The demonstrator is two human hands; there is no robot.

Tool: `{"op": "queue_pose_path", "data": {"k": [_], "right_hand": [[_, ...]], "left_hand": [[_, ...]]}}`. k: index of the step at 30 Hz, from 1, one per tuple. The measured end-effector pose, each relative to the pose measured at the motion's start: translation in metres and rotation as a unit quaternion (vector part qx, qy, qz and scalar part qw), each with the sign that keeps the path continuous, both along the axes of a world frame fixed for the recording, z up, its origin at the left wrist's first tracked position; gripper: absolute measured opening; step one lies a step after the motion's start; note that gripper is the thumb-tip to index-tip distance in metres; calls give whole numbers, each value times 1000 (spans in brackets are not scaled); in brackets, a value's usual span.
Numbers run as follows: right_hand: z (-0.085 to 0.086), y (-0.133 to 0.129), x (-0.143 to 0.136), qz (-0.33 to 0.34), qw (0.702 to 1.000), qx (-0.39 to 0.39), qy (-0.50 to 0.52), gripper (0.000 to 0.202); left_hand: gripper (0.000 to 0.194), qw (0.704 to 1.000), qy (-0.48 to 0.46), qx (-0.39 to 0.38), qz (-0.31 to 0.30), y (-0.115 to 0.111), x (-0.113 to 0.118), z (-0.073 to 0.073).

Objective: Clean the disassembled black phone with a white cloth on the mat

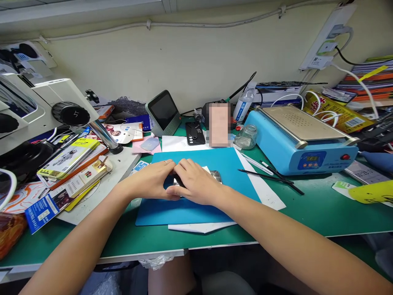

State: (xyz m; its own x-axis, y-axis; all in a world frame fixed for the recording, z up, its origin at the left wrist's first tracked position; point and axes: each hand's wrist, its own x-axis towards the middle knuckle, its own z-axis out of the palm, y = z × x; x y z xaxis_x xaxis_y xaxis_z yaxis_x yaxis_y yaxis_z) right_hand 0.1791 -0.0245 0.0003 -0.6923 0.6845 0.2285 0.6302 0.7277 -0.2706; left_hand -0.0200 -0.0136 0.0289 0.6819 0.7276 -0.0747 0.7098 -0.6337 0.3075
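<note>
Both hands are together over a flat, phone-sized device with a silvery end (217, 177) on the blue mat (239, 180). My left hand (150, 179) is curled at the device's left end, thumb along the near side. From above, my right hand (198, 182) covers its middle with bent fingers, the thumb pointing left towards the left hand. A dark part shows between the two hands, too hidden to make out. Most of the device lies under the fingers, with a small white piece beside the right knuckles.
A blue heating plate machine (278, 143) stands at right, near black thin tools (276, 177). Behind the mat are a black phone (195, 133), a glass jar (246, 137) and a small screen (163, 112). A microscope (73, 106) and piled booklets (72, 157) fill the left.
</note>
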Motion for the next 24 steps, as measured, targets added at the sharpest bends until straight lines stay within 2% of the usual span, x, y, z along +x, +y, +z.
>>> {"op": "queue_pose_path", "data": {"k": [4,9,12,13,15,17,21,24], "right_hand": [[6,-2,5,6,1000,4,18,51],[28,-2,32,28,998,5,55,40],[37,1,60,54,997,-47,20,49],[37,2,70,42,997,-66,5,55],[32,5,87,-3,994,-105,-12,68],[23,7,100,-13,991,-135,-14,72],[3,8,105,36,992,-113,49,50],[-5,9,101,42,989,-73,122,41]], "left_hand": [[43,1000,8,-8,5,0,0,2],[46,999,8,-33,20,5,-4,5],[49,998,5,-43,40,11,-8,5],[50,998,2,-47,42,13,-10,4],[50,998,-3,-56,41,16,-12,2],[48,997,-10,-64,42,19,-13,0],[45,995,-32,-84,45,22,-14,-3],[42,993,-44,-95,47,22,-14,-3]]}}
